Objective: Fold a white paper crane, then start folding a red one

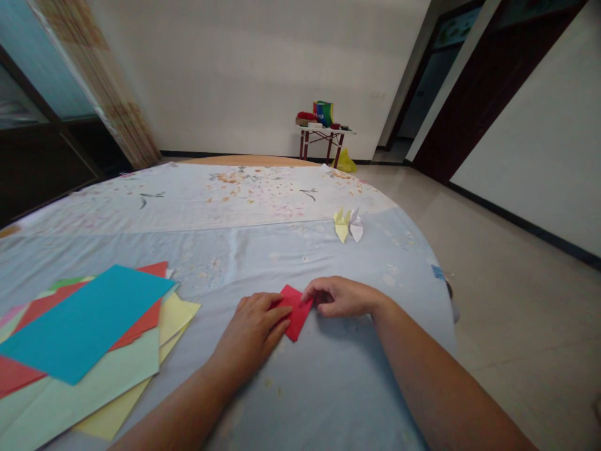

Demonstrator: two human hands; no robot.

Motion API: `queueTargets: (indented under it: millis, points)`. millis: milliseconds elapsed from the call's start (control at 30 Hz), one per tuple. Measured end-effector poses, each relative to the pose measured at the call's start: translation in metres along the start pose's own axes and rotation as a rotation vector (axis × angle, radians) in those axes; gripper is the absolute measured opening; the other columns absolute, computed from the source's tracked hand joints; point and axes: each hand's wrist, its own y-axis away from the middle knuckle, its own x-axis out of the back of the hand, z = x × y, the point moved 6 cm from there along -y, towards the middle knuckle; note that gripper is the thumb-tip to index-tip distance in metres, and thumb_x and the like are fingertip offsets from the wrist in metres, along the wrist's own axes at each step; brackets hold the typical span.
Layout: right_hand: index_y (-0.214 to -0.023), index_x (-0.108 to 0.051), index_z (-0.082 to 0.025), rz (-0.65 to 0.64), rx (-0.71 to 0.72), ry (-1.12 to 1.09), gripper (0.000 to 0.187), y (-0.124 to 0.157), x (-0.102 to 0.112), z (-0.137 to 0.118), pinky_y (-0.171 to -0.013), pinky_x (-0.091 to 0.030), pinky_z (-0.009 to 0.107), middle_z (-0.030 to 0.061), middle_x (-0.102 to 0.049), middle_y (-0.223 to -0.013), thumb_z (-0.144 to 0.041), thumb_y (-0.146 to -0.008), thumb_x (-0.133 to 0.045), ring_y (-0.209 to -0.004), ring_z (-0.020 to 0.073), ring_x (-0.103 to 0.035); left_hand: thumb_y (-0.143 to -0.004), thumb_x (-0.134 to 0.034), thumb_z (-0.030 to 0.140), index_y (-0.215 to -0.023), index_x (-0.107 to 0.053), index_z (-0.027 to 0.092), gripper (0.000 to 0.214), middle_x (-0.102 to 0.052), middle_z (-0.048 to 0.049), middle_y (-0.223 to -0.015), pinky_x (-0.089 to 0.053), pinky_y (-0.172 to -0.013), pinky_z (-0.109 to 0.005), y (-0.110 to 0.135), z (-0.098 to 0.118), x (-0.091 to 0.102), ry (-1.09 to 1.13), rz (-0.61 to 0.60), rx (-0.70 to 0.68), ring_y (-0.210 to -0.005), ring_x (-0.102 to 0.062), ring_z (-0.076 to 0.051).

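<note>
A small red folded paper (297, 318) lies on the blue part of the tablecloth in front of me. From its left side my left hand (258, 319) rests on it, fingers stretched out and pressing it down. My right hand (340, 296) is curled at the paper's upper right corner, its fingertips closed on that edge. The thumb's contact with the paper is partly hidden. Beyond my right hand, a yellow folded paper figure (342, 227) and a white folded paper figure (357, 225) stand side by side.
A loose pile of coloured sheets, with a blue sheet (89, 322) on top, covers the table's left side. The round table's cloth (263, 194) is white at the back. Against the far wall, a small folding table (323, 131) holds a colourful bag; a yellow plastic bag (345, 161) lies below.
</note>
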Motion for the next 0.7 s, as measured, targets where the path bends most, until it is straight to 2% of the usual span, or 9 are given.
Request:
queueTargets:
  millis: [100, 233, 367, 533, 700]
  points:
    - [-0.098, -0.065, -0.015, 0.014, 0.028, 0.053, 0.034, 0.001, 0.005, -0.002, -0.064, -0.041, 0.019, 0.0007, -0.063, -0.081, -0.006, -0.068, -0.051, -0.070, 0.0103, -0.054, -0.081, -0.051, 0.036, -0.101, -0.066, 0.031, 0.025, -0.062, -0.0073, -0.109, -0.038, -0.086, -0.044, 0.000, 0.000, -0.001, -0.020, -0.015, 0.007, -0.100, -0.054, -0.026]
    - [-0.096, -0.067, -0.016, 0.051, 0.050, 0.050, 0.024, -0.002, 0.005, -0.005, -0.072, -0.042, 0.023, 0.0027, -0.065, -0.086, -0.018, -0.077, -0.054, -0.079, 0.0133, -0.057, -0.082, -0.049, 0.041, -0.104, -0.064, 0.031, 0.029, -0.061, -0.0073, -0.111, -0.037, -0.087, -0.045, 0.000, 0.001, -0.003, -0.064, -0.059, 0.011, -0.102, -0.053, -0.026]
    - [-0.094, -0.068, -0.016, 0.077, 0.038, 0.053, 0.022, -0.006, 0.004, -0.003, -0.069, -0.041, 0.022, 0.0023, -0.064, -0.082, -0.026, -0.077, -0.058, -0.075, 0.0133, -0.056, -0.083, -0.047, 0.041, -0.104, -0.063, 0.033, 0.028, -0.059, -0.0067, -0.113, -0.034, -0.087, -0.044, 0.000, 0.001, -0.004, -0.080, -0.082, 0.006, -0.103, -0.051, -0.026]
    - [-0.090, -0.068, -0.016, 0.156, -0.060, 0.011, 0.023, -0.012, 0.002, 0.008, -0.056, -0.037, 0.019, -0.0015, -0.058, -0.066, -0.032, -0.075, -0.061, -0.059, 0.0091, -0.049, -0.083, -0.051, 0.037, -0.095, -0.066, 0.033, 0.020, -0.059, -0.0049, -0.106, -0.034, -0.082, -0.041, -0.001, 0.008, 0.001, -0.060, -0.077, -0.038, -0.099, -0.049, -0.024]
    - [-0.087, -0.068, -0.017, 0.192, -0.074, 0.057, 0.022, -0.016, -0.001, 0.010, -0.052, -0.033, 0.018, -0.0034, -0.054, -0.062, -0.034, -0.074, -0.062, -0.056, 0.0073, -0.046, -0.085, -0.049, 0.028, -0.089, -0.067, 0.028, 0.019, -0.060, -0.0035, -0.090, -0.037, -0.076, -0.034, 0.002, 0.017, 0.000, -0.015, -0.201, -0.132, -0.087, -0.050, -0.020]
